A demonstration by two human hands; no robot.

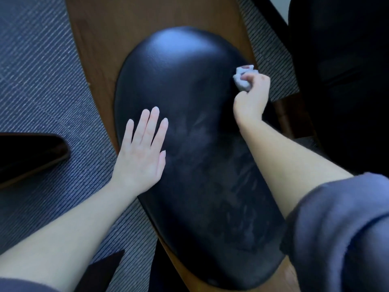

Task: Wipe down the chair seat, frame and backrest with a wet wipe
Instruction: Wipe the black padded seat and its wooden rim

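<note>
A black padded chair cushion (189,106) fills the middle of the head view, set on a brown wooden shell (101,39). Damp streaks show on its nearer half. My left hand (142,148) lies flat on the cushion's left side, fingers straight and pointing away from me. My right hand (252,95) grips a crumpled white wet wipe (242,80) and presses it against the cushion's right edge.
Blue-grey striped carpet (42,70) surrounds the chair. A dark glossy object (31,154) juts in from the left edge. Another dark chair (341,70) stands close on the right, with a brown wooden leg (284,116) beside my right wrist.
</note>
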